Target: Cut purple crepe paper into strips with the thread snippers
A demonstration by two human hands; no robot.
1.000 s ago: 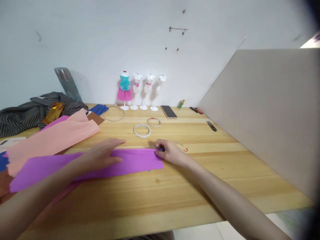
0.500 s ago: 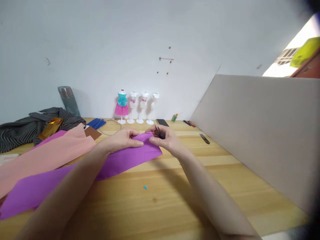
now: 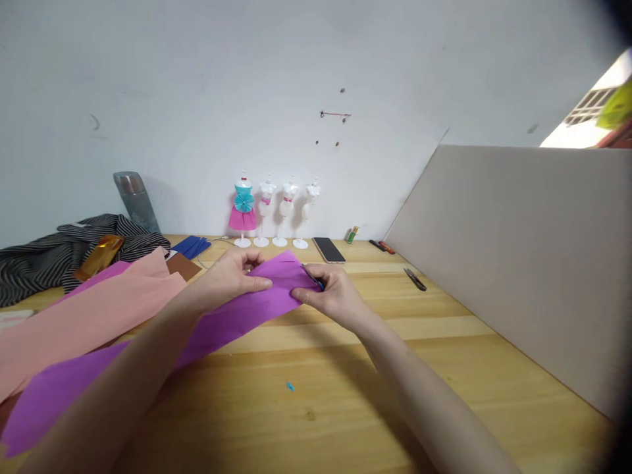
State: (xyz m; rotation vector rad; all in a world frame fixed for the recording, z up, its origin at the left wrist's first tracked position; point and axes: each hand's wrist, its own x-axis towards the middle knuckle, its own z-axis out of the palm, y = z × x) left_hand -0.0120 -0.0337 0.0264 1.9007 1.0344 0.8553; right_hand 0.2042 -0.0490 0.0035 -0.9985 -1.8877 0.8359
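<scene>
A long purple paper sheet [image 3: 232,316] runs from the lower left up to the middle, its right end lifted off the wooden table [image 3: 444,342]. My left hand [image 3: 232,276] pinches the sheet's upper edge near that end. My right hand [image 3: 330,293] grips the sheet's right corner and also holds a small dark tool with a blue part [image 3: 313,278], too small to name for sure. Both hands are closed on the paper, close together.
A pink paper sheet [image 3: 93,309], brown and blue paper and striped cloth [image 3: 54,253] lie at left, with a grey bottle [image 3: 131,197]. Several small dress mannequins [image 3: 274,210] stand at the wall. A phone [image 3: 328,250], small snips [image 3: 415,280] and a grey board [image 3: 533,257] are at right.
The sheet's right end lay flat under both hands; both hands have since lifted it off the table and now pinch it. The view has tilted up.
</scene>
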